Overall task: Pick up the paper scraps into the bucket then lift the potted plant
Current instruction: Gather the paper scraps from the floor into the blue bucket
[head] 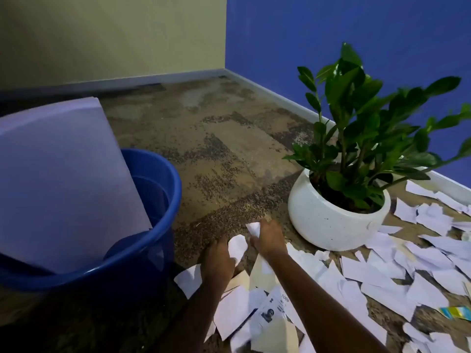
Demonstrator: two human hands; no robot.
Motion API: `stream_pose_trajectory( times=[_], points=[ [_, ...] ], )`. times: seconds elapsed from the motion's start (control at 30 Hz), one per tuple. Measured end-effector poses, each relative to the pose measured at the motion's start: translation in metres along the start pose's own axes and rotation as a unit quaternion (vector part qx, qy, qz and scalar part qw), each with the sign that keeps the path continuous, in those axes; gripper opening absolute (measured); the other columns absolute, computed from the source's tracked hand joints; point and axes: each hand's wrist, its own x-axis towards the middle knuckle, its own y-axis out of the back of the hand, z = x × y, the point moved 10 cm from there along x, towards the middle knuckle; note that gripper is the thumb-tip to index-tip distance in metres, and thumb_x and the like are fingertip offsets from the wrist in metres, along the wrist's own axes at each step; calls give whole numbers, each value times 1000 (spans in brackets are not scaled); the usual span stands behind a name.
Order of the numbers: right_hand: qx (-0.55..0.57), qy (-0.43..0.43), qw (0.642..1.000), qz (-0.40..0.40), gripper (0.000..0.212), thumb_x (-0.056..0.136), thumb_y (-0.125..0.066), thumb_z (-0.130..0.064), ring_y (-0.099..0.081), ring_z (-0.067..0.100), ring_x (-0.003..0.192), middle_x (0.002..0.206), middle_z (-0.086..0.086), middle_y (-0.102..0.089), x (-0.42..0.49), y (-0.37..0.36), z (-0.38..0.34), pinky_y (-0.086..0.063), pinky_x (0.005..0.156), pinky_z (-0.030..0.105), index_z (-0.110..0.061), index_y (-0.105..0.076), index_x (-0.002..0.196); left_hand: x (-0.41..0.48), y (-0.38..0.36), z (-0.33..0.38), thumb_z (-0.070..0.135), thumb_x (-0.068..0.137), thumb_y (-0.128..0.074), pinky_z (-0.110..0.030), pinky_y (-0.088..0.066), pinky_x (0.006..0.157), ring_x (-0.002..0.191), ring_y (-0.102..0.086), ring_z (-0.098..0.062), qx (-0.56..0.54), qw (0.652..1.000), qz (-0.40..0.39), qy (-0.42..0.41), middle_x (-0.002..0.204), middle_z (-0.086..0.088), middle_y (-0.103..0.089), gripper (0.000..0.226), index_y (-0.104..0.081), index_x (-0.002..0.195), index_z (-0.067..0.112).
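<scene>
Hands gathering scraps near centre: left hand [219, 261] and right hand [267, 238] each closing on a white paper scrap [237, 247], presumably for carrying to bucket [163, 225] at left; potted plant [339, 212] standing right, awaiting lifting.

Both hands lay low on the speckled carpet [224, 138]. Left hand [219, 261] gripped a white scrap [237, 247]; right hand [267, 238] closed on another scrap [253, 228]. Blue bucket [153, 238] stood at left, a large sheet [63, 179] leaning inside. Potted plant [339, 215] in white bowl at right, torn paper scraps [382, 273] strewn around it.
</scene>
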Motion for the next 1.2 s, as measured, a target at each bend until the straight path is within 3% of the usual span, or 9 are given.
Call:
stream_pose_trajectory(
  times=[0.13,0.27,0.33,0.47,0.6,0.8,0.93,1.1,1.2],
  points=[
    [45,55,996,47,34,97,-45,-23,-55,28,113,121,17,-60,-15,18,-6,-41,93,27,-5,-60,121,-3,14,-6,23,95,-49,-30,-47,96,115,-61,-22,-16,1000,10,13,123,-11,-64,34,-61,119,3],
    [114,100,987,61,28,96,-46,-23,-53,22,85,97,22,-63,-31,37,-13,-36,67,25,-1,-63,94,-4,27,-23,24,97,-46,-37,-50,98,112,-62,-24,-39,998,-27,39,118,-14,-66,35,-62,117,1],
    [123,106,987,9,26,96,-46,-20,-49,19,76,83,17,-58,-41,33,-16,-30,53,19,-11,-58,74,-7,27,-35,25,96,-49,-35,-48,101,116,-59,-23,-33,996,-67,56,124,-14,-62,36,-59,122,2],
    [37,177,976,-124,24,95,-45,-11,-59,26,101,112,18,-63,-70,0,-34,-40,76,25,-7,-64,110,-20,25,-52,20,93,-56,-25,-42,102,128,-50,-23,8,991,-118,61,138,-11,-52,45,-49,134,3],
    [-126,200,959,-155,42,94,-49,-22,-43,26,126,139,12,-42,-92,-35,-38,-39,101,32,-13,-45,135,-38,21,-63,19,93,-56,-27,-40,107,132,-47,-22,53,990,-120,60,143,-6,-49,46,-46,137,10],
    [-124,157,972,-127,49,88,-58,-21,-40,26,127,139,10,-42,-91,-30,-37,-38,102,33,-12,-44,134,-53,40,-48,19,94,-54,-27,-45,101,123,-55,-19,0,999,-46,25,131,-6,-60,32,-57,124,11],
    [-31,116,990,-67,36,87,-58,-21,-49,26,119,128,13,-54,-84,2,-35,-40,95,32,-9,-55,120,-65,74,-3,18,94,-50,-34,-49,95,114,-58,-19,-22,995,47,-82,124,-4,-60,28,-48,122,19],
    [29,111,993,10,25,90,-55,-17,-58,32,105,115,19,-64,-81,47,-33,-46,82,33,-1,-59,108,-93,122,67,11,93,-51,-31,-50,92,117,-57,-19,38,962,128,-240,145,-2,-43,69,-15,149,26],
    [43,112,993,20,24,91,-53,-13,-59,30,104,115,21,-63,-86,60,-36,-38,72,25,0,-57,111,-119,180,90,13,92,-51,-26,-53,67,86,-63,-15,35,929,216,-300,141,-5,-48,71,-14,151,24]
  ],
)
